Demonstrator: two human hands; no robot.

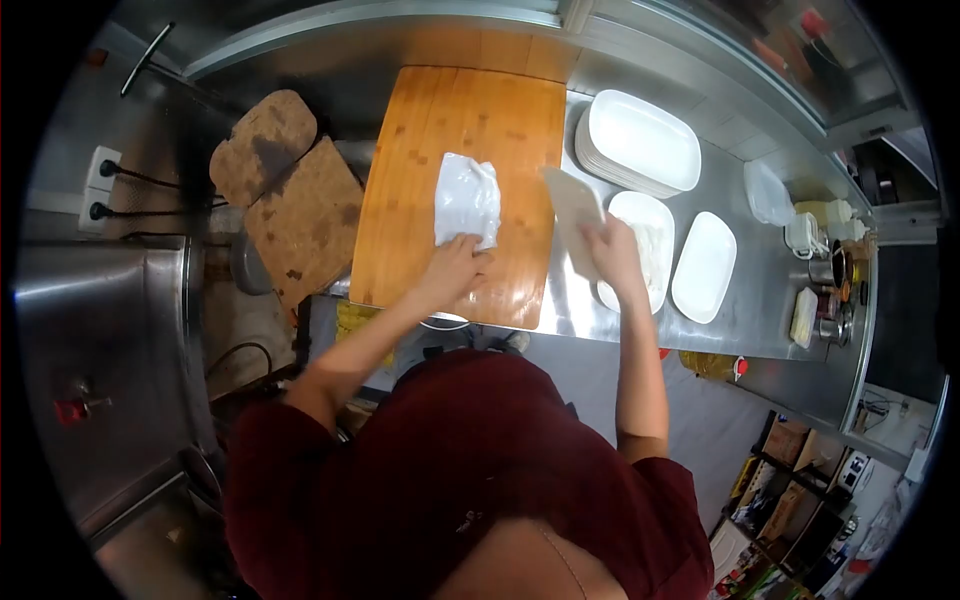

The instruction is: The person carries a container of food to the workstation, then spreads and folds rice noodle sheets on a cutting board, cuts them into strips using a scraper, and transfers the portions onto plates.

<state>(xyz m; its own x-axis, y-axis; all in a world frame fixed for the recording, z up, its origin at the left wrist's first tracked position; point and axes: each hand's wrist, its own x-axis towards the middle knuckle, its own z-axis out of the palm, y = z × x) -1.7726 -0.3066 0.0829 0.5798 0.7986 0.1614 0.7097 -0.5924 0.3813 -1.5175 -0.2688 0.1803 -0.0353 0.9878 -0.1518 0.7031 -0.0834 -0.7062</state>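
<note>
On the wooden cutting board lies a folded, glossy white sheet that looks like rice noodle. My left hand is at its near edge, fingers curled and closed against it. In my right hand is a flat, pale scraper, gripped at its near right side and tilted over the board's right edge. Just beneath and to the right of that hand, a white oblong plate holds some whitish food, partly hidden by my hand and forearm.
Further right lies another white oblong plate, with a stack of similar plates behind. Bottles and small containers crowd the counter's right end. Stained brown boards sit left of the cutting board, near plugged-in cords.
</note>
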